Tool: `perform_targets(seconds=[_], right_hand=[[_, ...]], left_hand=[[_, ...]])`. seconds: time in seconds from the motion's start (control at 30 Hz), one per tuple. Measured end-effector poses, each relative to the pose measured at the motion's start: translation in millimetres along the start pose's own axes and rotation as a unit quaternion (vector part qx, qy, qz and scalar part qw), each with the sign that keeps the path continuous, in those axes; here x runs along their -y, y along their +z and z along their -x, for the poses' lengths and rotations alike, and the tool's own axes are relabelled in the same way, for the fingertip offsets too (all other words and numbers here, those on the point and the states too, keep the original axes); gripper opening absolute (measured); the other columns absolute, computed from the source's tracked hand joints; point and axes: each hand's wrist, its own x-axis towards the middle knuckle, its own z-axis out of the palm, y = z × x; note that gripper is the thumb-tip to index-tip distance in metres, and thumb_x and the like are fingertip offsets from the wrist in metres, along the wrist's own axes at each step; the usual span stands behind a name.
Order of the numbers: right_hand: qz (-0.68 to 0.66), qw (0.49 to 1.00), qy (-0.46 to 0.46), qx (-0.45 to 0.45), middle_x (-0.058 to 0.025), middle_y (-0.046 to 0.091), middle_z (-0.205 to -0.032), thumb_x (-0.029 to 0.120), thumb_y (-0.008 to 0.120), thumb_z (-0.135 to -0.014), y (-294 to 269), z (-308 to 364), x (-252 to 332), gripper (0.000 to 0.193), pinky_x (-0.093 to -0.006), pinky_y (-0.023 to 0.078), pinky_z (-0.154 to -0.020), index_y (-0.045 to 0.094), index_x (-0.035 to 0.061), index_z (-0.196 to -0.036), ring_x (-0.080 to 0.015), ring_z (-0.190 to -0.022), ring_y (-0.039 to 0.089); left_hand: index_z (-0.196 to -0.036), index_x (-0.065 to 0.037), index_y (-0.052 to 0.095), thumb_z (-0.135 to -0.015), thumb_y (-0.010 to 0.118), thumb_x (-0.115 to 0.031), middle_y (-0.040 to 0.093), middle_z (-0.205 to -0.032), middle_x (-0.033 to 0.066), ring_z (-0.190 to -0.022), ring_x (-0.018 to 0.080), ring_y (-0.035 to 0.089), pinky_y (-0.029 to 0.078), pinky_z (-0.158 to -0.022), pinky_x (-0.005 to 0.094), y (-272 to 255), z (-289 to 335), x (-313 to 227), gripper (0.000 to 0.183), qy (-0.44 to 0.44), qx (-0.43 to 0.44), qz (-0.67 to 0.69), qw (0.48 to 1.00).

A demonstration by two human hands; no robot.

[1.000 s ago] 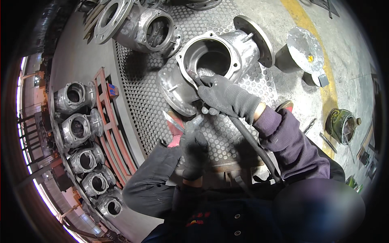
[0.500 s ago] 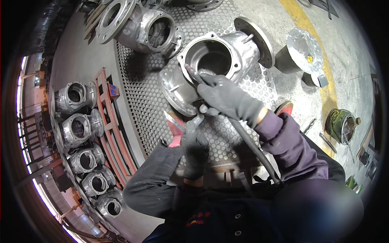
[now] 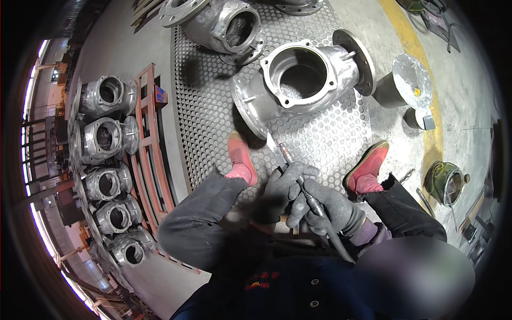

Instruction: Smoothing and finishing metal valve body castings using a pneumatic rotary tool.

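Note:
My left hand (image 3: 281, 191), in a grey glove, is closed around the front part of a slim air grinder (image 3: 313, 202). My gloved right hand (image 3: 341, 209) grips the same tool farther back, close to where its dark hose (image 3: 340, 246) runs off toward my body. The tool's narrow tip points up and away from me, apart from the metal valve body (image 3: 345, 68). That casting lies beyond my hands, its round bolted opening facing up and a flange on either side. Inside it shows a dark bore.
A second valve body (image 3: 221, 26) lies at the far left of the perforated metal plate (image 3: 205, 106). Several more castings (image 3: 106, 136) stand left, beside a red metal frame (image 3: 152, 160). Right are a grey metal funnel-like piece (image 3: 413, 80) and a green round container (image 3: 444, 181).
My right hand has drawn back from the casting's rim toward my body, bringing the air grinder along. My left hand has come onto the tool. The view has shifted slightly.

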Motion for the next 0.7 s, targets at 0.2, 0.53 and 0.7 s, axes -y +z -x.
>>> perform_targets(seconds=[0.2,0.53,0.7], right_hand=[[0.485,0.847,-0.131,-0.174,-0.0163,0.066,-0.072,0.047,0.048,-0.094,-10,-7,-9,0.047,-0.0372,0.051,-0.056,0.065,0.0043,-0.083,-0.0260,-0.059,0.064],[0.766,0.582,0.142,-0.232,-0.0186,0.068,-0.099,0.030,0.067,-0.076,-75,8,-77,0.034,-0.0437,0.052,-0.082,0.071,0.0052,-0.098,-0.0332,-0.092,0.067],[0.661,0.703,-0.037,-0.260,-0.0214,0.065,-0.106,0.030,0.062,-0.085,-88,3,-87,0.050,-0.0371,0.047,-0.091,0.053,0.0018,-0.126,-0.0296,-0.103,0.063]], left_hand=[[-0.107,0.003,0.059,-0.098,0.042,-0.020,0.062,-0.085,0.0065,-0.071,0.0134,0.057,0.046,-0.063,0.0254,-6,-6,14,0.030,0.451,0.006,-0.459,0.765],[-0.090,0.002,0.064,-0.098,0.049,-0.036,0.063,-0.073,0.0046,-0.053,0.0093,0.052,0.045,-0.051,0.0245,0,-8,66,0.041,-0.079,-0.022,-0.261,0.962],[-0.097,0.003,0.061,-0.096,0.052,-0.035,0.063,-0.074,0.0057,-0.053,0.0098,0.052,0.046,-0.050,0.0254,-1,-1,61,0.040,-0.046,-0.022,-0.145,0.988]])
